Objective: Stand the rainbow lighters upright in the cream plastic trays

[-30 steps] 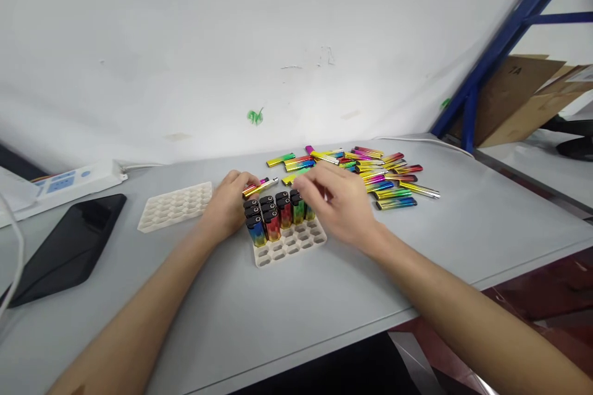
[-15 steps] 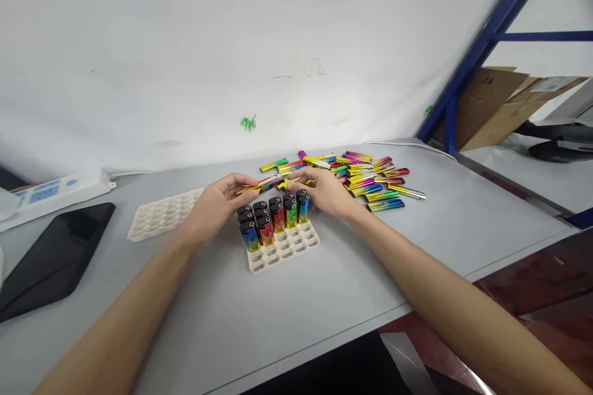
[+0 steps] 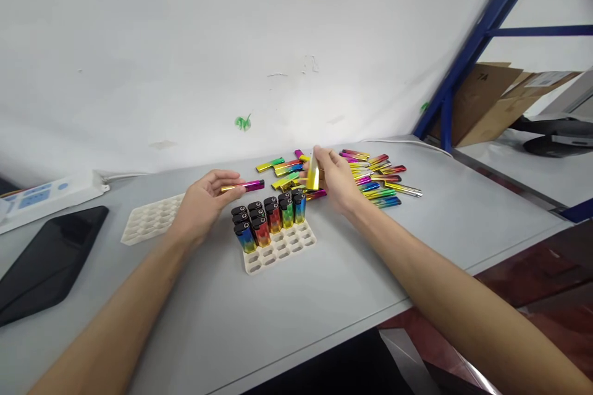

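The left hand (image 3: 199, 205) is lying half curled, pinching a gold-and-magenta lighter (image 3: 244, 186) between thumb and fingertips. That lighter is lying level, pointing toward three o'clock, just off the eleven o'clock corner of the filled tray (image 3: 278, 254). The right hand (image 3: 340, 184) is closing thumb and fingers on a yellow lighter (image 3: 315, 174), which is standing nearly upright above the tray's one o'clock corner. The tray is sitting between the two forearms. Black-capped standing lighters (image 3: 266, 219) are filling its far cells, and its near cells are showing open.

A white wall (image 3: 185, 43) is rising at twelve o'clock behind the grey table (image 3: 324, 287). A blue rack (image 3: 467, 55) is slanting up at two o'clock, with cardboard boxes (image 3: 500, 99) leaning behind it. From the filled tray, a black phone (image 3: 41, 262) is lying far out at nine o'clock. A white device (image 3: 41, 194) and an empty tray (image 3: 148, 222) are resting toward ten, and loose lighters (image 3: 377, 179) are spreading at two.

Half a second ago the hands were meeting over the tray's far edge. Now they are parting, the left lighter having swung out level and the yellow one having tipped up on end.
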Demonstrator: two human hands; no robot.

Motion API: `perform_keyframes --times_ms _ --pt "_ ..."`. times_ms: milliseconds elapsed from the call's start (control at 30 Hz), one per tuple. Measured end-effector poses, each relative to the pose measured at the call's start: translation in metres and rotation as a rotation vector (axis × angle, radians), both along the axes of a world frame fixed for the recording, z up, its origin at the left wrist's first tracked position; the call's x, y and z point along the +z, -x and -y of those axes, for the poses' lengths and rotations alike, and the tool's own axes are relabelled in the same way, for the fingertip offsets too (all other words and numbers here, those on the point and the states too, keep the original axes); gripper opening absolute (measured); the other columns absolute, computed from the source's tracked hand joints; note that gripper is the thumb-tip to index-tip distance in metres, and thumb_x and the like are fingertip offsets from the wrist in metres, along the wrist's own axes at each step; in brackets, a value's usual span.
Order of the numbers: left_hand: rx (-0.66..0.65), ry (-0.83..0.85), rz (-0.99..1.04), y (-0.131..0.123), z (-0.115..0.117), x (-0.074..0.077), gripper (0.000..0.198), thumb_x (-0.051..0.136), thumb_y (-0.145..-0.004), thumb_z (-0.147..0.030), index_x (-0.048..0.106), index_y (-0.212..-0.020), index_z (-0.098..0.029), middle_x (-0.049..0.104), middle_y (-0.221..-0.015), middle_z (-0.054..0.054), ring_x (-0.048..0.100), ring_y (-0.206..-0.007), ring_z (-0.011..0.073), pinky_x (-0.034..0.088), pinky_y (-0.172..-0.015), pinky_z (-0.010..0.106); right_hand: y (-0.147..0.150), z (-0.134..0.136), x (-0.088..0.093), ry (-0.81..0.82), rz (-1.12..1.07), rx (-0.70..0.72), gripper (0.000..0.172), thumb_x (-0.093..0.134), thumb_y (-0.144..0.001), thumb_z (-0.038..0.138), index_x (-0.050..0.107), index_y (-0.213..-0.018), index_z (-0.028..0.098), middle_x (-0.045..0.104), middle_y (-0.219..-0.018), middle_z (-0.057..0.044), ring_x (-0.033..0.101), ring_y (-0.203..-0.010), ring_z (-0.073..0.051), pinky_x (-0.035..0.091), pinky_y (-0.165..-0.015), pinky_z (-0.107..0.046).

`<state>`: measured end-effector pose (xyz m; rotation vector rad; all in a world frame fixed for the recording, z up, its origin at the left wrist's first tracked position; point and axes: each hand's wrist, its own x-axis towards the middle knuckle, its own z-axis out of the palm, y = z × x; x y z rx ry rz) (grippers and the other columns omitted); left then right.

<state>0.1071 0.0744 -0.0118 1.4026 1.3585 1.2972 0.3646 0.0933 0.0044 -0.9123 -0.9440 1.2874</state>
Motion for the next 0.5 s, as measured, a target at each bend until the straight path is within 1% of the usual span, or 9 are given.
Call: perform_keyframes --times_ms 67,133,167,233,300,400,500 --pt "0.023 0.004 0.077 0.0007 -0.0014 0.0004 0.051 0.093 -0.064 -0.039 0.07 -0.105 -0.021 0.077 -0.102 0.006 0.07 -0.097 0.0213 0.051 -0.083 0.033 -0.0018 0.0003 0.0024 0.047 -0.04 0.011 0.042 0.074 -0.087 0.055 0.045 -0.085 0.025 0.053 -0.06 0.011 0.042 -0.041 -0.006 0.037 -0.042 -0.019" --pt "0.055 0.006 0.177 0.0005 -0.0018 0.0023 0.053 0.093 -0.063 -0.037 0.068 -0.107 -0.02 0.077 -0.099 0.006 0.07 -0.093 0.0204 0.05 -0.076 0.031 -0.0031 0.0014 0.0047 0.104 -0.059 0.078 0.042 0.07 -0.089 0.059 0.046 -0.085 0.024 0.046 -0.057 0.012 0.027 -0.036 -0.003 0.022 -0.037 -0.018" --pt "0.072 0.001 0.225 0.0005 -0.0021 0.0033 0.053 0.093 -0.063 -0.035 0.068 -0.107 -0.019 0.077 -0.098 0.007 0.069 -0.09 0.0195 0.049 -0.073 0.03 -0.0034 0.002 0.0055 0.13 -0.057 0.118 0.042 0.067 -0.09 0.06 0.049 -0.085 0.023 0.044 -0.056 0.011 0.023 -0.036 -0.003 0.018 -0.037 -0.019" --pt "0.089 -0.016 0.305 0.0017 -0.0029 0.0046 0.05 0.093 -0.063 -0.032 0.068 -0.104 -0.019 0.077 -0.098 0.007 0.068 -0.085 0.017 0.048 -0.069 0.028 -0.0036 0.0033 0.0061 0.171 -0.039 0.17 0.045 0.06 -0.093 0.064 0.053 -0.083 0.021 0.041 -0.054 0.01 0.022 -0.036 -0.003 0.016 -0.037 -0.02" --pt "0.083 -0.037 0.359 0.0038 -0.0041 0.0046 0.045 0.093 -0.064 -0.032 0.068 -0.099 -0.018 0.077 -0.098 0.006 0.066 -0.081 0.0144 0.048 -0.067 0.026 -0.0034 0.0046 0.0055 0.184 -0.016 0.188 0.048 0.057 -0.094 0.066 0.053 -0.079 0.02 0.039 -0.052 0.01 0.022 -0.037 -0.004 0.017 -0.038 -0.021" --pt "0.074 -0.043 0.392 0.0056 -0.0048 0.0038 0.04 0.092 -0.066 -0.033 0.069 -0.095 -0.017 0.076 -0.098 0.006 0.064 -0.078 0.0118 0.047 -0.063 0.023 -0.0031 0.0071 0.0037 0.129 0.002 0.221 0.049 0.058 -0.092 0.069 0.053 -0.081 0.022 0.032 -0.05 0.011 0.022 -0.04 -0.006 0.019 -0.04 -0.02" --pt "0.069 -0.036 0.372 0.0042 -0.0036 0.0037 0.039 0.092 -0.067 -0.033 0.07 -0.095 -0.018 0.077 -0.098 0.005 0.064 -0.076 0.0112 0.048 -0.064 0.023 -0.0029 0.0094 0.0026 0.075 0.029 0.3 0.048 0.058 -0.091 0.072 0.055 -0.087 0.024 0.029 -0.053 0.012 0.021 -0.042 -0.007 0.021 -0.041 -0.019"
